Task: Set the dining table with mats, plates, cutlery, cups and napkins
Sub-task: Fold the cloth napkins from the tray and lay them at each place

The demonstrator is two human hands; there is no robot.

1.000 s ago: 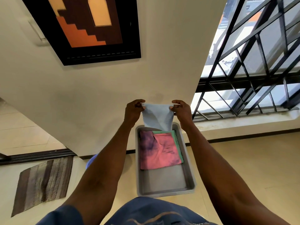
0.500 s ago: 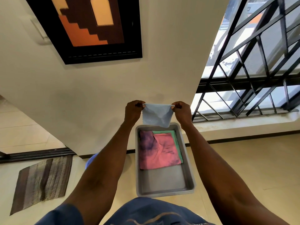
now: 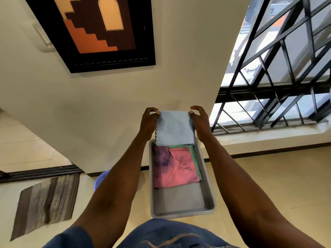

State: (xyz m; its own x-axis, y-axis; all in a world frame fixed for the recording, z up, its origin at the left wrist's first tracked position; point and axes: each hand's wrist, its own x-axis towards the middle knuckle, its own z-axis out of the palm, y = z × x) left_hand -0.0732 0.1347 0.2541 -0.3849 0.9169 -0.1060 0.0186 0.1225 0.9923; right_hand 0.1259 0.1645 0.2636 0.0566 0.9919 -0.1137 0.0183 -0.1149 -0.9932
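I hold a light blue napkin (image 3: 174, 128) spread flat between both hands, above the far end of a grey tray (image 3: 180, 203) on the floor. My left hand (image 3: 148, 119) pinches its top left corner and my right hand (image 3: 198, 116) pinches its top right corner. In the tray lies a pink napkin with purple stains (image 3: 176, 167), on top of a green napkin (image 3: 196, 158) of which only an edge shows.
A cream wall with a framed picture (image 3: 100, 31) rises ahead. A black window grille (image 3: 279, 83) is on the right. A striped brown doormat (image 3: 44, 201) lies on the tiled floor at left. A blue round object (image 3: 100, 179) peeks from behind my left arm.
The blue napkin hung folded into a narrow sagging shape before; now it is pulled out flat and wider between my hands, which stayed at about the same height.
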